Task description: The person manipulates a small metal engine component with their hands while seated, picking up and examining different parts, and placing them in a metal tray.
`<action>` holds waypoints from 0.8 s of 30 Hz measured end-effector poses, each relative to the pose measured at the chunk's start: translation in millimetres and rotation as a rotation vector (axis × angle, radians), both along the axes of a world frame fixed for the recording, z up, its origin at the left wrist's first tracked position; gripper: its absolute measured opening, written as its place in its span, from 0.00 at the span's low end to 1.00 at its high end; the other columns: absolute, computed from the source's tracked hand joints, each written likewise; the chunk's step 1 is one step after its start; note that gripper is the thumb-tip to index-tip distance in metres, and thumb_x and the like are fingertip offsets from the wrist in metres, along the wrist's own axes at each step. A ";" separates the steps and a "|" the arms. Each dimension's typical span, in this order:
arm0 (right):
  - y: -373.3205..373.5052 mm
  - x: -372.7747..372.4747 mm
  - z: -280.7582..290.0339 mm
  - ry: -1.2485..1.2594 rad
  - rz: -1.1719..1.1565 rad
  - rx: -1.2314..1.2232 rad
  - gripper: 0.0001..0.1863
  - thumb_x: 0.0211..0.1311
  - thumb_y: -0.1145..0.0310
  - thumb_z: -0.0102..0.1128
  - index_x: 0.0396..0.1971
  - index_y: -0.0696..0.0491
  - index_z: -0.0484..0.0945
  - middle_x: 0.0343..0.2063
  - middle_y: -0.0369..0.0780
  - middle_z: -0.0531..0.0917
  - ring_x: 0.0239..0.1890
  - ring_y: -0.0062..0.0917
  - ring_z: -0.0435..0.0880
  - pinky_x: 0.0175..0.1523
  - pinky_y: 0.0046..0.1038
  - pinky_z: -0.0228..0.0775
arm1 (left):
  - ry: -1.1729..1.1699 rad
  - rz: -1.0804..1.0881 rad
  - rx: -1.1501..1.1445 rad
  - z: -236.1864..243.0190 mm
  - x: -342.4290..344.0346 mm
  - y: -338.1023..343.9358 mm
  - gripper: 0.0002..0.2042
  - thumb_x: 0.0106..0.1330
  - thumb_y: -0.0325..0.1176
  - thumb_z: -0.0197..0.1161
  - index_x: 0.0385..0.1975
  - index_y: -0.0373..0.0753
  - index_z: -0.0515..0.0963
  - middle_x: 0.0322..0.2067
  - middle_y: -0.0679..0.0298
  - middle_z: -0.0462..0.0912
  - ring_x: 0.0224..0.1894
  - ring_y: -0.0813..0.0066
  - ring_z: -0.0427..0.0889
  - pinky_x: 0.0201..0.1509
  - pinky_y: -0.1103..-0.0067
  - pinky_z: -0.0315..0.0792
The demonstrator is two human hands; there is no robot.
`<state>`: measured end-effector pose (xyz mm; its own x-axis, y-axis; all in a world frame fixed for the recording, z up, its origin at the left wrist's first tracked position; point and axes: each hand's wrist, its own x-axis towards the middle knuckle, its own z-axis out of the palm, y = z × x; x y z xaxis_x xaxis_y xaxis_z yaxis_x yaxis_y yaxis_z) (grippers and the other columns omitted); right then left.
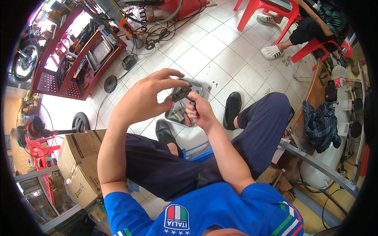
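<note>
My left hand (151,92) pinches a small dark metal part (182,93) between thumb and forefinger, its other fingers stretched out above. Close against it, my right hand (202,111) is closed around a thin dark tool (193,103); its tip meets the part, but its kind is hard to make out. Under both hands a grey tray (201,87) rests on the floor between my feet. In it lie silvery metal pieces (178,115) and a red-handled tool (187,119), partly covered by my hands.
A red tool cart (84,59) holding trays and tools stands at the far left, with black cables (157,37) on the tiles beside it. Cardboard boxes (80,165) are at my left. A seated person (311,29) and red plastic chairs (271,10) are at the far right.
</note>
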<state>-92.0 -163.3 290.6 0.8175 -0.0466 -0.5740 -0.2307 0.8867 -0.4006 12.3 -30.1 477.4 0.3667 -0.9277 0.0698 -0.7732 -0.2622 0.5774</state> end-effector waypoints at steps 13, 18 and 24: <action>0.6 -1.0 -3.3 -0.021 -0.009 0.028 0.10 0.66 0.60 0.56 0.31 0.49 0.68 0.15 0.31 0.67 0.12 0.12 0.60 0.14 0.17 0.47 | -0.223 -0.036 -0.013 -7.2 -0.1 -3.0 0.12 0.55 0.29 0.71 0.41 0.45 0.86 0.54 0.64 0.81 0.53 0.64 0.78 0.55 0.70 0.74; 0.9 -0.8 2.8 0.009 -0.002 0.002 0.11 0.66 0.60 0.57 0.29 0.48 0.68 0.14 0.31 0.67 0.12 0.12 0.60 0.14 0.17 0.47 | -0.064 0.120 0.083 -2.4 -10.0 -11.3 0.13 0.57 0.33 0.71 0.43 0.47 0.85 0.37 0.64 0.84 0.36 0.64 0.81 0.49 0.68 0.73; 1.3 0.1 2.0 0.009 0.003 0.002 0.11 0.65 0.59 0.58 0.28 0.47 0.68 0.14 0.30 0.67 0.11 0.12 0.60 0.14 0.17 0.46 | -0.211 -0.008 -0.013 -7.5 1.9 -3.8 0.16 0.57 0.27 0.69 0.46 0.48 0.83 0.38 0.65 0.85 0.35 0.64 0.82 0.50 0.70 0.73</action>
